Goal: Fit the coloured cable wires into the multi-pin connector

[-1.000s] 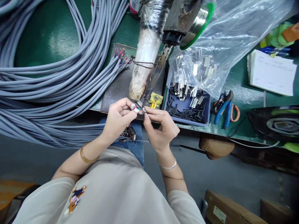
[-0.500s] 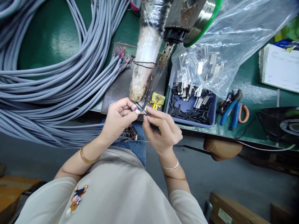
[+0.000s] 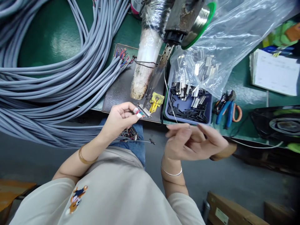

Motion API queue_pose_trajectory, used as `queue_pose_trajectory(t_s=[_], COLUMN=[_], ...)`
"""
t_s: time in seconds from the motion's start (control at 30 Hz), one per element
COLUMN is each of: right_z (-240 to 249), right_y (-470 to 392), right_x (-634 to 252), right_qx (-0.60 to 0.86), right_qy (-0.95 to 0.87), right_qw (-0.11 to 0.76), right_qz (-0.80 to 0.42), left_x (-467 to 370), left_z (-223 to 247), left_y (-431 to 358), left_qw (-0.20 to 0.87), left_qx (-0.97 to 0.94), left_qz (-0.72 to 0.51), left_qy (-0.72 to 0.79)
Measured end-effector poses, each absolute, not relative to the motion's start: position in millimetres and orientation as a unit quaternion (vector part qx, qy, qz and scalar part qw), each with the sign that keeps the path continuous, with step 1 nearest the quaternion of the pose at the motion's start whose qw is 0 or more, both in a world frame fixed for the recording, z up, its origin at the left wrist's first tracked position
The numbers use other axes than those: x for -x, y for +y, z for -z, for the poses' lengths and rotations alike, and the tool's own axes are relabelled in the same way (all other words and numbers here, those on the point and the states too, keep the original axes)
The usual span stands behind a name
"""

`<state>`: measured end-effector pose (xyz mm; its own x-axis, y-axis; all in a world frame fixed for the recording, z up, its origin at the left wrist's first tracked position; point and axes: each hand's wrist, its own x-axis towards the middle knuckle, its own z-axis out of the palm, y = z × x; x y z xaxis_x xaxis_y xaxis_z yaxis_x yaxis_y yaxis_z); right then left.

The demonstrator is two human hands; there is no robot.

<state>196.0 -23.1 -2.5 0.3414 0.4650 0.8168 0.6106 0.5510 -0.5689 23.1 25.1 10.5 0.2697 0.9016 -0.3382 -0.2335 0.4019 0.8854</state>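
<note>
Between its thumb and forefinger, my left hand (image 3: pixel 122 118) pinches coloured wires beside a silver multi-pin connector (image 3: pixel 144 110). This connector sits just below the metal tip of a soldering iron (image 3: pixel 158 73) that hangs tilted from above. My right hand (image 3: pixel 191 140) is off to the right, blurred, with thumb and forefinger closed on a thin solder wire (image 3: pixel 172 107). That wire rises past the blue bin towards a green-rimmed solder spool (image 3: pixel 199 26). On the lap, several wired connectors (image 3: pixel 131 133) lie at the ends of grey cables.
Coils of grey cable (image 3: pixel 70 75) cover the left of the green bench. A blue bin (image 3: pixel 209 117) holds black sleeves and loose connectors under a plastic bag (image 3: pixel 234 40). Farther right are blue-handled cutters (image 3: pixel 228 114) and a paper pad (image 3: pixel 274 73). A yellow clip (image 3: pixel 156 101) stands by the iron.
My right hand has moved right, away from the connector, drawing the solder wire into view. The left hand stays nearly in place with the connector, which shows more fully now.
</note>
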Motion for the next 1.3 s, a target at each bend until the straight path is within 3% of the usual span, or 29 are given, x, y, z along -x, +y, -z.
queue_pose_trajectory(t_s=[0.13,0.2,0.47,0.9,1.17,1.3], right_z=[4.7,7.9,11.1,8.9,2.7,5.8], right_y=[-25.8,-24.6,-15.8,-7.2,-9.3,-12.0], right_x=[-189.3,-185.3,-173.7,-178.1,-181.3,-182.0], right_qx=[0.519,0.513,0.504,0.495,0.474,0.476], right_qy=[-0.665,-0.687,-0.707,-0.696,-0.754,-0.754], right_qw=[0.537,0.513,0.496,0.52,0.446,0.448], right_qz=[-0.006,-0.041,0.013,-0.025,0.083,0.066], left_x=[-22.4,-23.3,-30.9,-32.8,-31.5,-29.2], left_z=[-10.6,-10.3,-11.3,-14.0,-19.0,-14.4], left_y=[24.5,23.7,26.0,31.6,31.9,30.0], left_qw=[0.707,0.706,0.687,0.672,0.682,0.688], left_qx=[-0.371,-0.368,-0.345,-0.359,-0.356,-0.356], left_qz=[-0.404,-0.412,-0.458,-0.47,-0.451,-0.432], left_qy=[0.446,0.443,0.446,0.446,0.453,0.462])
